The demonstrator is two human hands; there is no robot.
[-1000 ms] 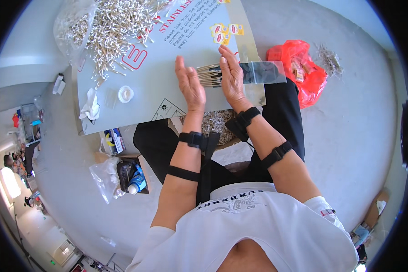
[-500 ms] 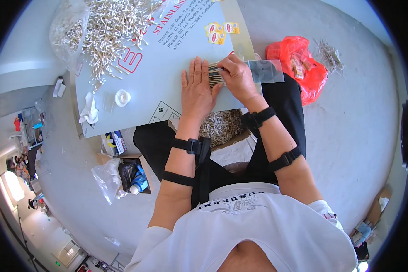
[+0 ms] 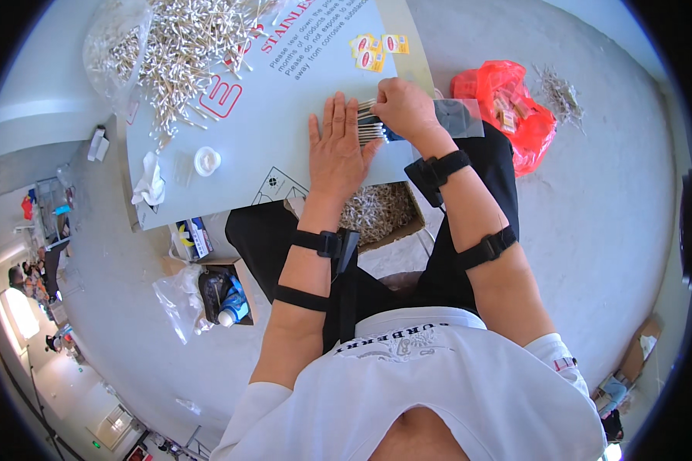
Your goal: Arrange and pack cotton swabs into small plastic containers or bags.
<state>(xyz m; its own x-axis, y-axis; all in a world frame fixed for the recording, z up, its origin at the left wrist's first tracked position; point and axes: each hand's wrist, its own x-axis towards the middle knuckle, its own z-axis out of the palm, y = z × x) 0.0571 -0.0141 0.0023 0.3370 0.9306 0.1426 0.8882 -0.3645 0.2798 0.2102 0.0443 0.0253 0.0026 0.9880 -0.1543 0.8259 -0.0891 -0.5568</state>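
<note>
My left hand (image 3: 337,142) lies flat on the tabletop, fingers stretched out. Against its right edge and thumb lies a row of cotton swabs (image 3: 371,132), side by side, with a gap showing a dark surface between them. My right hand (image 3: 404,107) is closed over the upper part of that row, fingers curled; what they grip is hidden. A clear plastic sheet (image 3: 469,119) sticks out past the table's edge, to the right of my right wrist. Small yellow-and-white printed cards (image 3: 370,58) lie farther off on the table.
A large heap of cotton swabs (image 3: 181,65) spills from a clear bag (image 3: 119,54) at the far left. Nearer are a round white container (image 3: 207,162) and a crumpled tissue (image 3: 150,180). A box of swabs (image 3: 380,215) sits between my knees; a red bag (image 3: 507,115) is at the right.
My right hand has shifted slightly up and its fingers have curled in more. A gap has opened in the row of swabs beside it. My left hand stays pressed flat.
</note>
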